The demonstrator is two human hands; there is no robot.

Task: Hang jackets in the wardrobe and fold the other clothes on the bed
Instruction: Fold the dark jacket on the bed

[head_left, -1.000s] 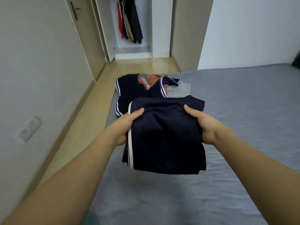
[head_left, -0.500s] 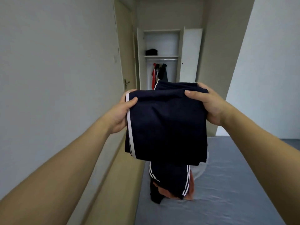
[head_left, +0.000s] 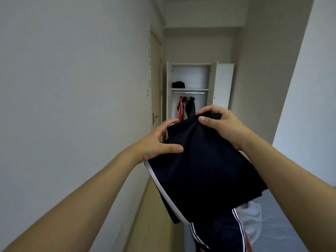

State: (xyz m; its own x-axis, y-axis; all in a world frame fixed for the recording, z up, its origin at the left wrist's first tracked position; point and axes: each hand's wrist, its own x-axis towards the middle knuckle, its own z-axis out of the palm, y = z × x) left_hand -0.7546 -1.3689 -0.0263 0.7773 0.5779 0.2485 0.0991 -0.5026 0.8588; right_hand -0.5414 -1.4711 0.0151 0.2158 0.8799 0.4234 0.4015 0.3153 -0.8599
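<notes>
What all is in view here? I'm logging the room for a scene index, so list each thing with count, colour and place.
folded garment: one, navy with a white stripe, held up in mid-air between both hands
clothes pile: one heap, navy with white stripes plus some orange, on the bed below the folded garment
pale cloth: one, light grey, on the bed beside the pile
bed: one, grey sheet, bottom right
wardrobe: one, white, doors open, end of the room
hanging jackets: several, red and dark, on the wardrobe rail
dark bundle: one, black, on the wardrobe shelf
door: one, beige, left of the wardrobe
left hand: grips the garment's left edge
right hand: pinches the garment's top
</notes>
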